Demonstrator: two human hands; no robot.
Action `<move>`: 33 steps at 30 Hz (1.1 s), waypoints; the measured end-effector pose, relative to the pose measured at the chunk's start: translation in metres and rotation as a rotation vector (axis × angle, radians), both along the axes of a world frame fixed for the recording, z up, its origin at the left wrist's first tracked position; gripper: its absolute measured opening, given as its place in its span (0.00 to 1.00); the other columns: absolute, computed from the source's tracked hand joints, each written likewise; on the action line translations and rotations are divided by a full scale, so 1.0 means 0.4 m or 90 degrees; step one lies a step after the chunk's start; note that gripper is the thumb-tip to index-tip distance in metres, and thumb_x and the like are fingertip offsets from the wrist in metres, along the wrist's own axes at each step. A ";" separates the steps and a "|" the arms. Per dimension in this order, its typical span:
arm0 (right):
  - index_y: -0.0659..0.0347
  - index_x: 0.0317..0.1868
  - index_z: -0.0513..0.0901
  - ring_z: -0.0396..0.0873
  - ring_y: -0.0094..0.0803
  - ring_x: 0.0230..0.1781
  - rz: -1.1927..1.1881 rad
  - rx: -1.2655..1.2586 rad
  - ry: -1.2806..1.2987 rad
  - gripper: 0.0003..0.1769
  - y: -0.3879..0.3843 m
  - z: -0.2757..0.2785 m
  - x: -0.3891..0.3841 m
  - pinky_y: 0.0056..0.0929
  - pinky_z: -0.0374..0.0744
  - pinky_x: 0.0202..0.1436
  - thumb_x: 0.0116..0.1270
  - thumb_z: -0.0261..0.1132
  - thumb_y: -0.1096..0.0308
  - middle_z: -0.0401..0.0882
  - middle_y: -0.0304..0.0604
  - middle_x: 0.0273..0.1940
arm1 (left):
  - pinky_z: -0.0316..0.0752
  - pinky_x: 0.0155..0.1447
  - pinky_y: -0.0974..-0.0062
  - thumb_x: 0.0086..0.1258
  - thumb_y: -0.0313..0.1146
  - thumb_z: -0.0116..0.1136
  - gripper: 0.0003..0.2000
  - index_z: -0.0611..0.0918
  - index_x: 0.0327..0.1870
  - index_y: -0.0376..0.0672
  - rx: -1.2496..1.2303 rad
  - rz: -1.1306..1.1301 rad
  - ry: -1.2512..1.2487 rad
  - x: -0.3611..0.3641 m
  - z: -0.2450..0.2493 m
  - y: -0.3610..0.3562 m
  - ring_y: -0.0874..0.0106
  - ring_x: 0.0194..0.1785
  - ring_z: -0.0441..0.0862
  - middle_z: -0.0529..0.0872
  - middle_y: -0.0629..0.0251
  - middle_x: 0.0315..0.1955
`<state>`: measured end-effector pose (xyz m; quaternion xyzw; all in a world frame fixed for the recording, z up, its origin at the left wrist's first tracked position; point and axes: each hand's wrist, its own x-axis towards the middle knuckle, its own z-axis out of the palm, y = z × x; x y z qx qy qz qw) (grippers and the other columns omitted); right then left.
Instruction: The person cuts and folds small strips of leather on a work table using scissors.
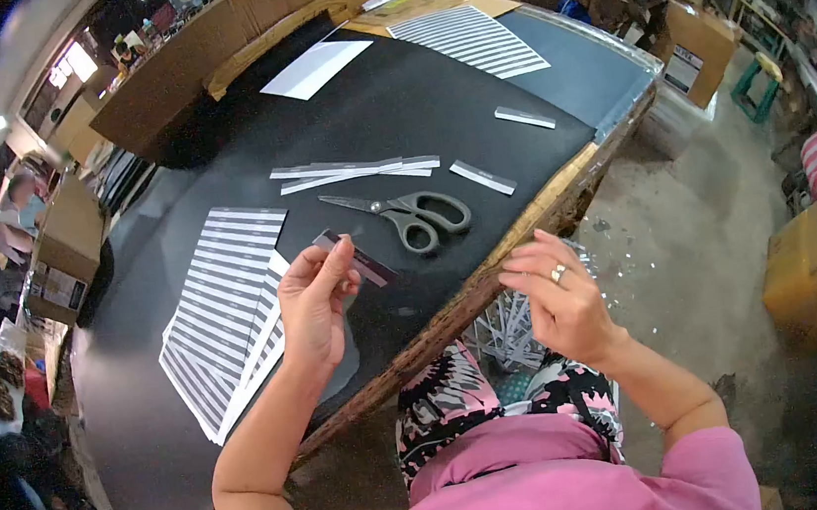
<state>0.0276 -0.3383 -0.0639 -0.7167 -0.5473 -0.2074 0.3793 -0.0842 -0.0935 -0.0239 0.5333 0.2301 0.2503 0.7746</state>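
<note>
Between the thumb and fingers of my left hand (316, 300) is a small dark strip (370, 264), held over the black table. My right hand (562, 294), with a ring on one finger, hangs past the table's edge with fingers bent; whether anything sits between its fingertips cannot be made out. Grey-handled scissors (404, 214) lie on the table, blades slightly apart. Behind them is a row of cut strips (355, 172). Single strips (483, 177) (525, 118) lie to the right. A pile of striped sheets (227, 284) is left of my left hand.
A white sheet (317, 67) and a striped sheet (471, 39) lie at the back of the table (315, 125). Its wooden edge (453, 302) runs before me. White scraps (508, 326) are gathered below. Cardboard boxes (813, 262) stand right, and a person (16, 212) is far left.
</note>
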 end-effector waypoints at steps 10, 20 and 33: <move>0.67 0.45 0.84 0.82 0.22 0.34 0.062 0.171 0.489 0.11 0.127 0.098 0.107 0.23 0.79 0.38 0.61 0.66 0.78 0.86 0.43 0.34 | 0.70 0.37 0.83 0.68 0.35 0.63 0.09 0.81 0.41 0.41 -0.017 -0.220 -0.043 0.230 0.022 -0.101 0.81 0.33 0.76 0.82 0.71 0.32; 0.67 0.46 0.85 0.84 0.28 0.30 -0.215 -0.107 0.335 0.15 0.040 0.074 0.536 0.25 0.79 0.36 0.57 0.65 0.75 0.86 0.51 0.31 | 0.75 0.58 0.69 0.58 0.32 0.70 0.32 0.71 0.65 0.37 0.789 -0.168 0.050 0.317 0.000 0.309 0.62 0.53 0.81 0.83 0.52 0.47; 0.63 0.45 0.83 0.79 0.46 0.43 0.064 -0.248 0.253 0.22 0.212 0.118 0.262 0.36 0.77 0.49 0.51 0.76 0.61 0.80 0.51 0.41 | 0.73 0.53 0.72 0.51 0.41 0.75 0.22 0.85 0.46 0.43 0.883 -0.424 0.153 0.380 0.000 0.389 0.67 0.47 0.78 0.81 0.62 0.42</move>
